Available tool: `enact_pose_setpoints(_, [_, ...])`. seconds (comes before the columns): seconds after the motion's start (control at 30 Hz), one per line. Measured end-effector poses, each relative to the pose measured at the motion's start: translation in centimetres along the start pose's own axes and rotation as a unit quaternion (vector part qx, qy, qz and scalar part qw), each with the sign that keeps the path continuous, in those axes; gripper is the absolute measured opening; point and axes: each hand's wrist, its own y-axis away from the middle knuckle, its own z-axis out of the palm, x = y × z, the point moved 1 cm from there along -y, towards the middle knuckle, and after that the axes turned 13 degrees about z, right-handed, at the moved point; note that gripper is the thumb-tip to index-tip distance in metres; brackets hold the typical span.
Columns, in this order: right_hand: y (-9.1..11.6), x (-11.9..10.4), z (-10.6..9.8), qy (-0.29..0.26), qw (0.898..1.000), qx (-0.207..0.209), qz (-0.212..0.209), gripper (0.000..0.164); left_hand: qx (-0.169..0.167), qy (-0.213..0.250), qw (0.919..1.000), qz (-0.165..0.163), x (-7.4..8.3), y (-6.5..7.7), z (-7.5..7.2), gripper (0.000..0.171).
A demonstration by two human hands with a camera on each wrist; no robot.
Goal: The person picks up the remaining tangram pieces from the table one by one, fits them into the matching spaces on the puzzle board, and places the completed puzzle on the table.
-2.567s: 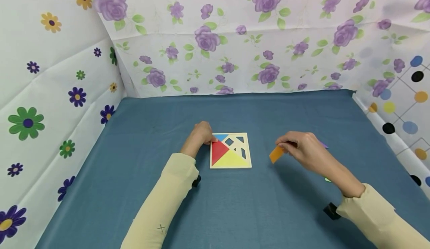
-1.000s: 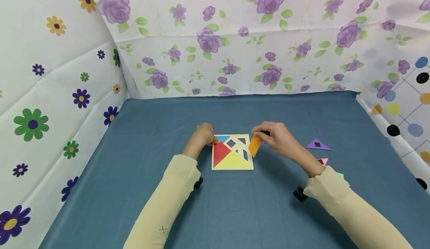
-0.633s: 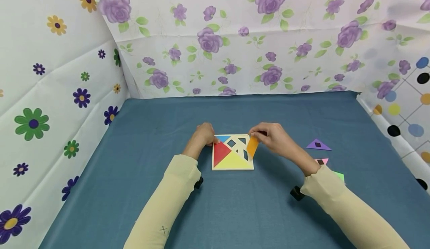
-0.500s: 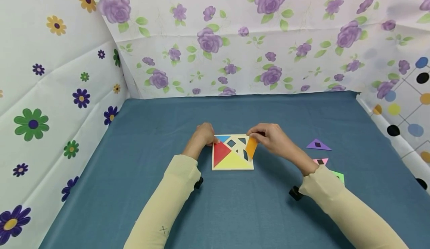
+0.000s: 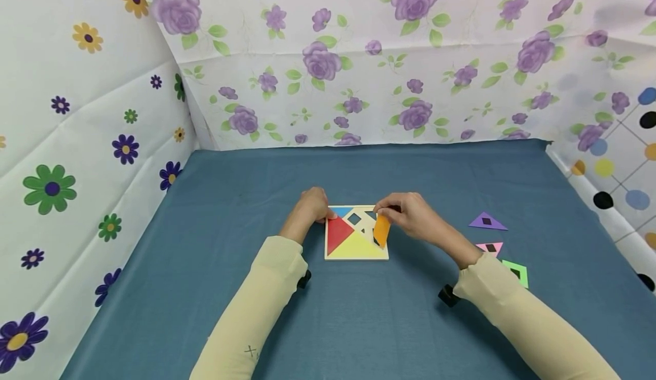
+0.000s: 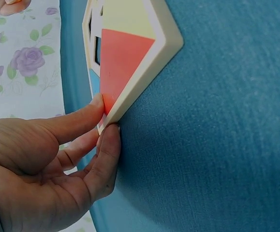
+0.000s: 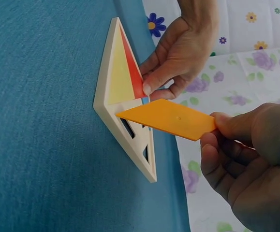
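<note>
A square wooden tangram board (image 5: 356, 259) lies on the blue cloth, with a red triangle (image 5: 337, 235), a yellow triangle (image 5: 357, 246) and a blue triangle (image 5: 340, 212) in it. Several recesses with cut-out holes show at its right side. My left hand (image 5: 310, 206) grips the board's left edge, thumb on top and fingers below, as the left wrist view shows. Between thumb and fingers my right hand (image 5: 410, 215) pinches one end of an orange parallelogram piece (image 7: 171, 118). That piece is tilted, its far tip at the board's right side above the parallelogram-shaped hole.
Right of the board lie a purple triangle (image 5: 488, 220), a pink piece (image 5: 491, 248) and a green piece (image 5: 519, 272), the last two close to the right sleeve (image 5: 492, 289). Flowered sheets (image 5: 287, 55) stand behind and left of the blue cloth (image 5: 256, 175).
My right hand has carried the orange piece leftward from beside the board to over its right edge, then slightly lower. The left hand keeps its grip. More of the pink and green pieces shows.
</note>
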Motion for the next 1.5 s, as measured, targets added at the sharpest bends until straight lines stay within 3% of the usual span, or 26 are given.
enact_pose_setpoints(0.4, [-0.07, 0.37, 0.43, 0.018, 1.000, -0.009, -0.001, 0.017, 0.010, -0.030, 0.9994, 0.011, 0.06, 0.27, 0.05, 0.028])
enact_pose_setpoints(1.5, [-0.49, 0.68, 0.78, 0.029, 1.000, -0.010, 0.002, 0.017, 0.008, -0.011, 0.9999, 0.010, -0.13, 0.30, 0.05, 0.027])
